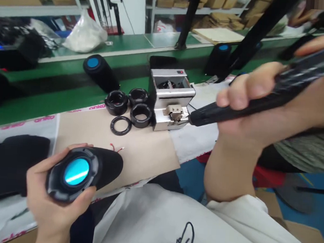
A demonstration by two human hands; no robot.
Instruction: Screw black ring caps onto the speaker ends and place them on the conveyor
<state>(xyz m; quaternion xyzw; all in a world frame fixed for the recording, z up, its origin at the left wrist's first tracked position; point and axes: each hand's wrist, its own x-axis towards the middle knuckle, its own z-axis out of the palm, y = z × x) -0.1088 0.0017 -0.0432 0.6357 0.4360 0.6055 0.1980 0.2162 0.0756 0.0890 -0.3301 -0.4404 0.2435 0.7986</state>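
Note:
My left hand (pixel 54 191) is wrapped round the end of a black cylinder (pixel 107 166) with a shiny blue disc on its face, at the lower left. Thin red wires show beyond its far side. In my right hand (pixel 252 102) is a black electric screwdriver (pixel 235 108), its tip at the front of a silver screw dispenser (pixel 173 96). Whether a screw is on the tip is too small to tell. Left of the dispenser lie several black rings (pixel 140 115), and a thinner flat ring (pixel 121 125) lies nearer me.
Another black cylinder (pixel 101 73) with a blue top stands behind the rings. Beige cardboard (pixel 149 150) covers the bench in front. A plastic bag (pixel 86 33) and shelves of boxes (pixel 170 1) are farther back. Dark cloth-like material lies at the left.

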